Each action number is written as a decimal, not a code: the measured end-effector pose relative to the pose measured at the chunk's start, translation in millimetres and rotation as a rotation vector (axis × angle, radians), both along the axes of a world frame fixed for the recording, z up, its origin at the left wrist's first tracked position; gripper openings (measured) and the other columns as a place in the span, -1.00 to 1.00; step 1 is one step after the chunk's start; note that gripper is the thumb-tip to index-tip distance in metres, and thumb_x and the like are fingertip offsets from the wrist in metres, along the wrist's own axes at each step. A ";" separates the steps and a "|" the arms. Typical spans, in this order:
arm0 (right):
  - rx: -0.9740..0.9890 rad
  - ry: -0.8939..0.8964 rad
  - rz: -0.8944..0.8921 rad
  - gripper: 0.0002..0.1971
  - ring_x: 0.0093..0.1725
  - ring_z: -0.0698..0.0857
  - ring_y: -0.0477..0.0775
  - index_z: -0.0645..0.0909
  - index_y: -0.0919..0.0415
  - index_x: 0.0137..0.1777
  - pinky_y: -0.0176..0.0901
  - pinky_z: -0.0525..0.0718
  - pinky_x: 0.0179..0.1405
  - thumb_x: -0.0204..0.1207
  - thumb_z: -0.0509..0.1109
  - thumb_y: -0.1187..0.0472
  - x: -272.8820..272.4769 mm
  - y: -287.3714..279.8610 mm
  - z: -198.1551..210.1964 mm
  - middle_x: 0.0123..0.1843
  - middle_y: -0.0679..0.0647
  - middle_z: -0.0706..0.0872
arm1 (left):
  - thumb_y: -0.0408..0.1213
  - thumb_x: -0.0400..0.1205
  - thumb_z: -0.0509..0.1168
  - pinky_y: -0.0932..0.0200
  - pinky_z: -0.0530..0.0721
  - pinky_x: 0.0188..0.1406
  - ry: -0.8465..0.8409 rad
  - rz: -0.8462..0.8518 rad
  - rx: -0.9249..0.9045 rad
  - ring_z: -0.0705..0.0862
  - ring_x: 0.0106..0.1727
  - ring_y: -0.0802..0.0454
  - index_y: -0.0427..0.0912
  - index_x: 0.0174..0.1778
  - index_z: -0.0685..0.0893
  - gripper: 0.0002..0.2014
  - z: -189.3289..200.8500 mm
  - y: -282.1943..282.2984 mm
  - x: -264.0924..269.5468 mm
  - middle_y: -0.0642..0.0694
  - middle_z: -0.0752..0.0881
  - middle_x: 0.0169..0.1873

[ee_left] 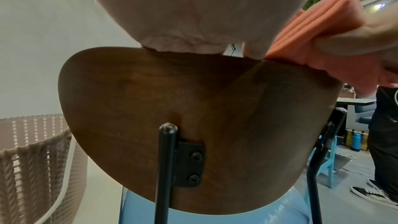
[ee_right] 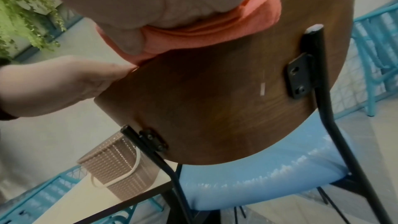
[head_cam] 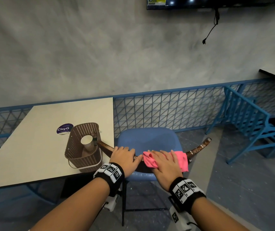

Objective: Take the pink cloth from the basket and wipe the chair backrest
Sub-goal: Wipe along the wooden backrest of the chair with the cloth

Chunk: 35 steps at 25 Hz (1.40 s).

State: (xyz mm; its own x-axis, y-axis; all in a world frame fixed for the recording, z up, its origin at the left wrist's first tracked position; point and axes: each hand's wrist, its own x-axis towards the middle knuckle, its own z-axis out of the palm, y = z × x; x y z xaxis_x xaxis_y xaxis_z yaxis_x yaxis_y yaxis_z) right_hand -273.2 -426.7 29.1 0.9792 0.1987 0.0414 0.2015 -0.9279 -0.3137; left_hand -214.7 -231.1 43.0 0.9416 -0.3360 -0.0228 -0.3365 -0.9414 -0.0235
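The pink cloth (head_cam: pixel 181 160) is draped over the top edge of the brown wooden chair backrest (head_cam: pixel 198 148). My right hand (head_cam: pixel 165 161) lies on top of it with fingers spread forward. In the right wrist view its thumb (ee_right: pixel 129 43) presses the cloth (ee_right: pixel 215 28) against the back of the backrest (ee_right: pixel 215 91). Just left of the cloth, my left hand (head_cam: pixel 125 155) grips the same top edge, with fingers over the front and the thumb behind. The left wrist view shows the backrest (ee_left: pixel 193 100) from behind, with the cloth (ee_left: pixel 312 37) at upper right. The brown woven basket (head_cam: pixel 76 130) stands on the table corner.
The white table (head_cam: pixel 33 147) is left of the chair, with a purple sticker (head_cam: pixel 64 128). A paper cup (head_cam: pixel 86 140) sits inside the basket. The chair has a blue seat (head_cam: pixel 148 140). Behind it runs a blue mesh railing (head_cam: pixel 166 107). Another blue chair (head_cam: pixel 250 117) and a standing person's legs (ee_left: pixel 385 142) are to the right.
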 end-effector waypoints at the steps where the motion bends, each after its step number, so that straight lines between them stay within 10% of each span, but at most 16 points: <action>1: -0.021 0.007 0.026 -0.28 0.62 0.23 -0.01 0.17 -0.20 0.65 0.05 -0.22 0.63 0.41 -0.09 -0.16 -0.5 -6.0 1.4 0.63 -0.21 0.35 | 0.30 0.65 -0.17 -0.13 0.44 0.24 -0.001 0.002 0.002 0.66 0.10 -0.16 -0.02 -0.02 0.63 -0.41 0.1 0.1 0.0 -0.13 0.75 -0.02; 17: 0.001 -0.017 0.032 -0.47 0.43 0.44 0.01 0.44 -0.01 0.46 -0.12 -0.14 0.59 0.43 0.17 0.07 7.5 -58.7 0.5 0.37 -0.08 0.60 | 0.31 0.67 -0.18 -0.13 0.43 0.29 0.020 0.001 -0.008 0.64 0.12 -0.12 -0.04 0.01 0.62 -0.40 3.9 -0.2 -1.3 -0.11 0.73 -0.01; 28: -0.081 0.048 -0.032 -0.61 0.25 0.59 0.14 0.57 -0.08 0.17 0.11 0.22 0.50 0.56 0.03 -0.18 22.6 -29.7 13.3 0.16 -0.04 0.72 | 0.30 0.67 -0.16 -0.13 0.44 0.28 0.033 0.025 -0.002 0.64 0.11 -0.13 -0.04 -0.01 0.63 -0.41 6.4 -3.4 -1.9 -0.12 0.73 -0.04; 35: -0.025 0.086 -0.128 -0.54 0.45 0.43 0.06 0.47 -0.18 0.42 0.07 -0.06 0.61 0.53 0.07 -0.13 16.8 -56.5 14.6 0.36 -0.10 0.62 | 0.31 0.64 -0.15 -0.14 0.42 0.27 0.078 0.056 -0.005 0.64 0.12 -0.14 -0.04 -0.01 0.66 -0.39 8.2 -6.3 -0.1 -0.13 0.73 -0.02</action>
State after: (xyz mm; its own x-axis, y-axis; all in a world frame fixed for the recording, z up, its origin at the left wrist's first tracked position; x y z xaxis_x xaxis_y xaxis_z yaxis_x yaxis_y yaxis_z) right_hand -256.3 -483.2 43.7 0.9963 0.0722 -0.0472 0.0546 -0.9519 -0.3015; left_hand -214.8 -237.4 51.1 0.9543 -0.2835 -0.0950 -0.2843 -0.9587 0.0053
